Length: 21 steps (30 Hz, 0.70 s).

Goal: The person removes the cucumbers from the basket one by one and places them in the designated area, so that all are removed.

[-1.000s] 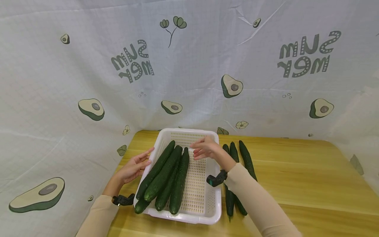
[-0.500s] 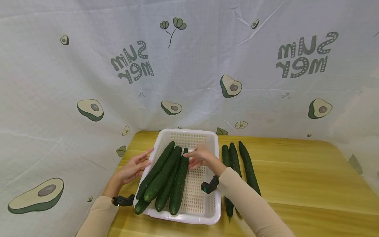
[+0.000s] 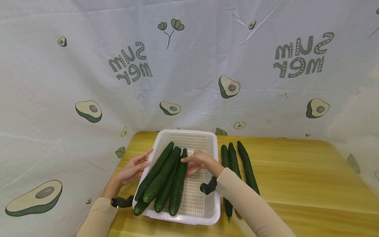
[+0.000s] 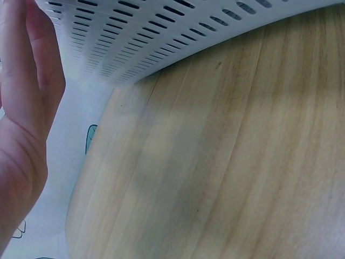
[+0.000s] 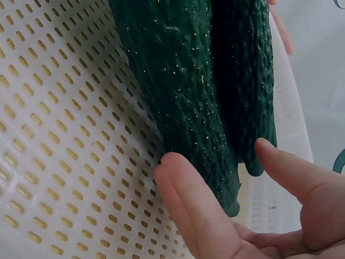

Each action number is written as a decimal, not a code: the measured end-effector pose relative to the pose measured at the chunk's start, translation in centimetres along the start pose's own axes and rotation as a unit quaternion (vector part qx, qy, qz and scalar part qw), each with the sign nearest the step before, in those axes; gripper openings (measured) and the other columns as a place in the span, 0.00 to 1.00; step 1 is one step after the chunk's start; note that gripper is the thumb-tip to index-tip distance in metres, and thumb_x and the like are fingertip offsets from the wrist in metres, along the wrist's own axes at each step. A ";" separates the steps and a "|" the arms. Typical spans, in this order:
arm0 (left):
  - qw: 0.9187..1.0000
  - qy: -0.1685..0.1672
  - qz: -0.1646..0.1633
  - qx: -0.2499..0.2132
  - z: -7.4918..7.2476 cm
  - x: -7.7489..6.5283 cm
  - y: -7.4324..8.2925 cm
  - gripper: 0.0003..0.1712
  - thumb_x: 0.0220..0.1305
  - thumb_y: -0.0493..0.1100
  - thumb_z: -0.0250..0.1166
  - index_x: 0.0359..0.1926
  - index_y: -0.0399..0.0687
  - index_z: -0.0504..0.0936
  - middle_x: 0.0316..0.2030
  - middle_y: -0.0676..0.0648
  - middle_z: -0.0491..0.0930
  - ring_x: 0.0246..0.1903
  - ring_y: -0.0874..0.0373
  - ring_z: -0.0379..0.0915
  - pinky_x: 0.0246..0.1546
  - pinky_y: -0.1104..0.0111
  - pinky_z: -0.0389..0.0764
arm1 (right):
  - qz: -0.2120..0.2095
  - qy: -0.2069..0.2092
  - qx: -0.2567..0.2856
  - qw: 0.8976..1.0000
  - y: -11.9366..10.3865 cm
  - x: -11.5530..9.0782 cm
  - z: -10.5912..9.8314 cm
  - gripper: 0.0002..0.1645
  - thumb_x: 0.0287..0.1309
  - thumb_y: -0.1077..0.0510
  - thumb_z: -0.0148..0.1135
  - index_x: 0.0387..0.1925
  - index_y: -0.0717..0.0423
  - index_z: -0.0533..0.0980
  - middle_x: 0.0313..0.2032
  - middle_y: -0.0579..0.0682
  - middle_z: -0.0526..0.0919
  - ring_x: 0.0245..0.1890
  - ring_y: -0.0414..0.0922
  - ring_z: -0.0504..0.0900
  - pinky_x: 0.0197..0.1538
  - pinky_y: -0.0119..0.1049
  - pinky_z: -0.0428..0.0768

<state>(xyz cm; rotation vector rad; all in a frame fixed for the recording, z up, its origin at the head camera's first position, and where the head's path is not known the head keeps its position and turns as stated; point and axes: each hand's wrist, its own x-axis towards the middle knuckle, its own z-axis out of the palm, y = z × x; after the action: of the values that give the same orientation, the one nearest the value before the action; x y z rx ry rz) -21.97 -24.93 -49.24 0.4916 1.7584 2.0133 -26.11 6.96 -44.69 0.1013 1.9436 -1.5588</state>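
Right hand spread around a cucumber's far end; left hand against the basket

The right hand (image 3: 199, 161) was fairly wide, its thumb and fingers standing apart on either side of the far end of the rightmost cucumber (image 3: 178, 186) in the white basket (image 3: 193, 197). In the right wrist view the fingers, nearly straight, lay along the cucumber's flank, while the thumb reached across to the tip of the neighbouring cucumber (image 5: 252, 102). Whether the skin pressed firmly on either could not be told, and neither was lifted.

The right hand reached in over the basket's right wall, its forearm in a beige right sleeve (image 3: 251, 202) slanting up and leftward from the lower right. That arm passed above three loose cucumbers (image 3: 247, 164), which lay on the wooden desk (image 3: 296, 174) just beside the basket.

The left hand (image 3: 133, 168) was loosely spread, fingers extended and thumb apart, touching the outside of the basket's left wall near the rim. Its forearm rose from the lower left, and the left wrist view showed the fingers lying lengthwise beside the slotted plastic.

The basket's cucumbers lay side by side toward its left, partly stacked, with another cucumber end (image 3: 140, 208) showing at the near left corner.
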 end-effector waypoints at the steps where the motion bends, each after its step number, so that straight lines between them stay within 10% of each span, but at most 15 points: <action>1: 1.000 0.000 0.000 -0.001 0.0 0.0 0.0 0.36 0.78 0.34 0.49 0.80 0.51 0.47 0.56 0.43 0.69 0.47 0.55 0.80 0.45 0.59 0.84 | 0.008 -0.004 0.006 1.000 0.1 0.0 0.0 0.47 0.63 0.60 0.68 0.69 0.77 0.49 0.38 0.74 0.82 0.39 0.65 0.85 0.40 0.49 0.86; 21: 1.000 0.013 0.000 0.003 0.1 0.0 -0.2 0.36 0.78 0.35 0.50 0.80 0.52 0.48 0.54 0.43 0.68 0.44 0.56 0.80 0.40 0.64 0.86 | 0.061 -0.098 0.020 0.993 1.0 0.8 0.8 0.48 0.66 0.62 0.64 0.71 0.81 0.45 0.55 0.84 0.69 0.44 0.67 0.82 0.44 0.48 0.86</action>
<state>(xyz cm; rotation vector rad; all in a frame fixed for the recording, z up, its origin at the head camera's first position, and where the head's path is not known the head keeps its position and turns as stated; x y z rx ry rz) -21.94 -24.83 -49.42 0.4702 1.7810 2.0241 -26.02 6.27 -46.01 0.0778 1.7224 -1.4701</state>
